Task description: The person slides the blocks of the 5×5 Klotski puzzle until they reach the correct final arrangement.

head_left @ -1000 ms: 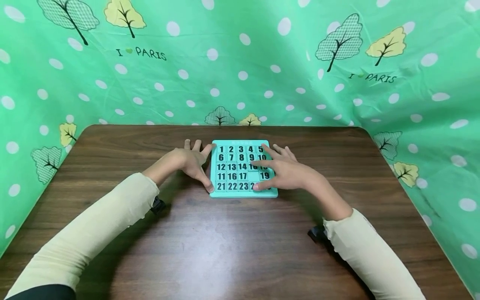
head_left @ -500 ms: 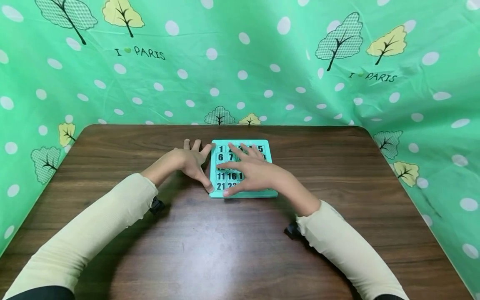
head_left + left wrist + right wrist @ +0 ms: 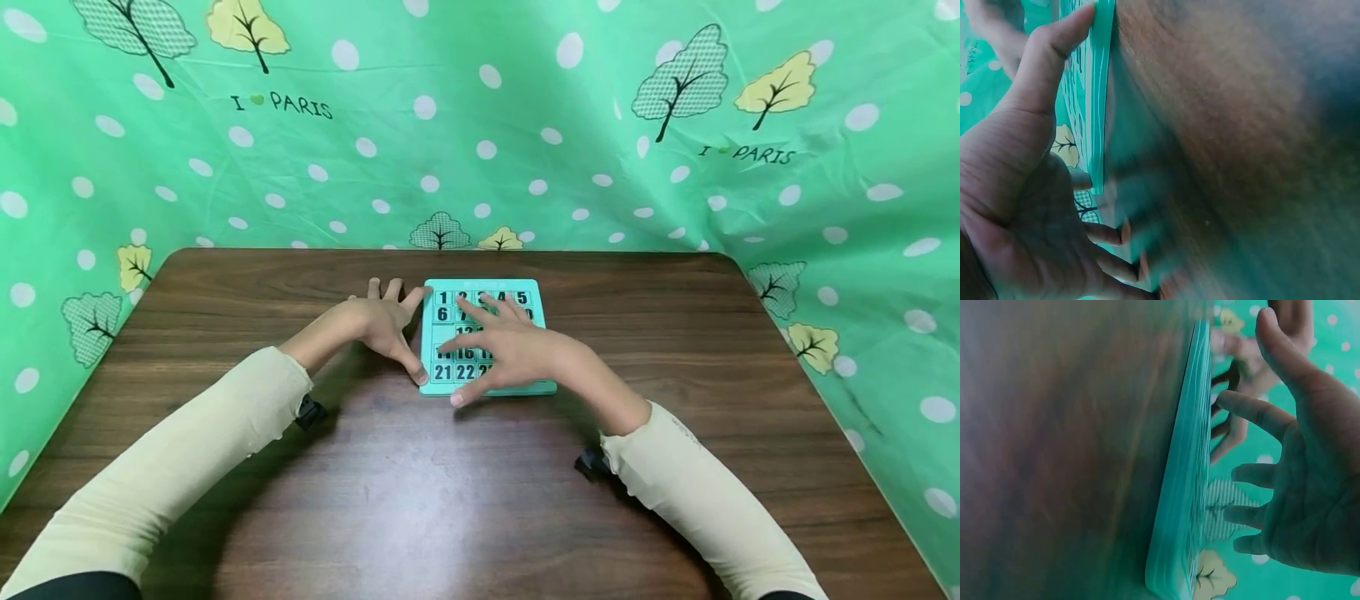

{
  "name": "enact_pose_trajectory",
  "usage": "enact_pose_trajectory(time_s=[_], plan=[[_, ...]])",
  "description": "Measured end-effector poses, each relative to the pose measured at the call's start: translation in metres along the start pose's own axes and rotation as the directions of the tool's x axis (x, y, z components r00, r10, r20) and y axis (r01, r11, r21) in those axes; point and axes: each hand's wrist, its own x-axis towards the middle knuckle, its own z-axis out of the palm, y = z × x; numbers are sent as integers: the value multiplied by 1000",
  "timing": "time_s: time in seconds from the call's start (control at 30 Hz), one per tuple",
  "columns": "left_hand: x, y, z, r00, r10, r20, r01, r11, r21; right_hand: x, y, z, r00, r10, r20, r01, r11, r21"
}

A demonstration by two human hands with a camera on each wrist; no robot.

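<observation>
A turquoise sliding number puzzle [image 3: 480,284] lies flat on the table. My left hand [image 3: 386,325] is spread beside its left edge, thumb at the near left corner and index finger at the far left corner. In the left wrist view the thumb [image 3: 1063,34] lies against the puzzle's edge. My right hand [image 3: 517,350] hovers over the board with fingers spread, index fingertip on the tile 11 and thumb past the near edge. A gap shows at the left end of the third row, left of the tile 12 [image 3: 463,332]. The right hand covers much of the board's right half.
The dark wooden table [image 3: 420,483] extends in front of the puzzle and to both sides. A green cloth [image 3: 487,100] with white dots and printed trees hangs behind and around it. Black wrist devices [image 3: 309,412] sit under both sleeves.
My right hand has moved left across the board, its index finger now a row nearer. The tile 12 has slid one place right, and the gap is now at the left. The left hand stays put.
</observation>
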Motion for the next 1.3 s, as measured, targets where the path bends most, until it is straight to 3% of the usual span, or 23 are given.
enact_pose_trajectory(time_s=[0.1, 0.27, 0.37, 0.53, 0.8, 1.13, 1.3], plan=[[-1, 1, 1, 1000, 6, -21, -7, 999, -33, -3, -4, 3, 1000, -6, 7, 6, 1000, -27], [-7, 2, 2, 998, 15, -54, -21, 994, -110, 5, -1, -1, 998, 70, -9, -70, 995, -68], [-11, 4, 1, 998, 15, -65, -25, 988, -150, 4, 2, -3, 996, 87, -13, -87, 995, -41], [-11, 6, 0, 997, 9, -75, -23, 982, -185, -19, 15, -5, 995, 75, -62, -75, 997, 2], [-9, 10, -2, 996, -27, -82, 14, 988, -152, -63, 40, -3, 990, 84, -118, -77, 995, 59], [-7, 10, -3, 996, -17, -83, 4, 988, -152, -91, 62, -1, 979, 140, -149, -128, 988, 88], [-7, 11, -3, 997, -19, -77, 7, 989, -145, -95, 66, 1, 979, 156, -130, -144, 985, 98]])
